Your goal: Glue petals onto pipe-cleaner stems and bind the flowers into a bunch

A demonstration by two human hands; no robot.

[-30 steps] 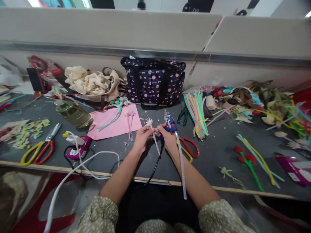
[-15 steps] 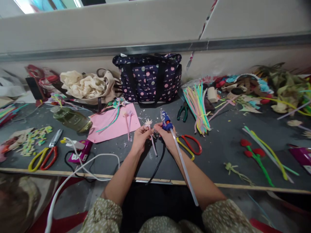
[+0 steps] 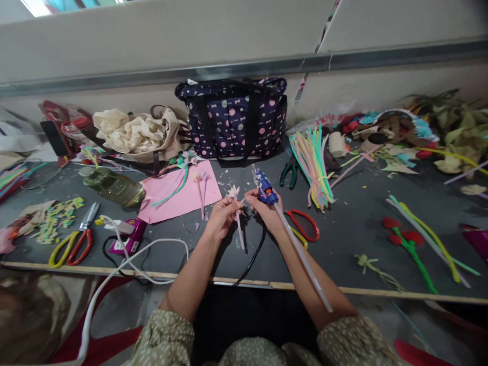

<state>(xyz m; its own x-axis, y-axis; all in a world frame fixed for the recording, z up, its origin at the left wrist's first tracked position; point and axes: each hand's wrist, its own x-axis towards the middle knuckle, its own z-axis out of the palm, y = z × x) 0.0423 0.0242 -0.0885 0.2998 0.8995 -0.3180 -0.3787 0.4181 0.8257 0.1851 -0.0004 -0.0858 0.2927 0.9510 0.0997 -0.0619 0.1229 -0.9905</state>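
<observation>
My left hand (image 3: 221, 217) pinches a small pipe-cleaner flower (image 3: 240, 233), its pale petals up and its lilac stem hanging below the fingers. Close beside it, my right hand (image 3: 270, 212) is closed around a blue hot glue gun (image 3: 267, 192), nozzle pointing away from me. A long translucent glue stick (image 3: 303, 254) sticks out of the gun's back and lies over my right forearm. The right thumb and index finger come together near the flower; whether they pinch a small piece is too small to tell. Two similar flowers (image 3: 201, 190) rest on a pink sheet (image 3: 160, 208).
Red-and-yellow scissors (image 3: 307, 226) lie by my right wrist, another pair (image 3: 78, 241) at left. Green-handled pliers (image 3: 288, 174) and a pipe-cleaner bundle (image 3: 313, 170) are beyond. A dotted bag (image 3: 236, 119) stands at the back. A bottle (image 3: 112, 187), power strip (image 3: 131, 238) and white cable (image 3: 152, 244) are left.
The glue gun has turned slightly, its glue stick's rear end swinging right. Both hands keep their holds close together. The view has shifted a little.
</observation>
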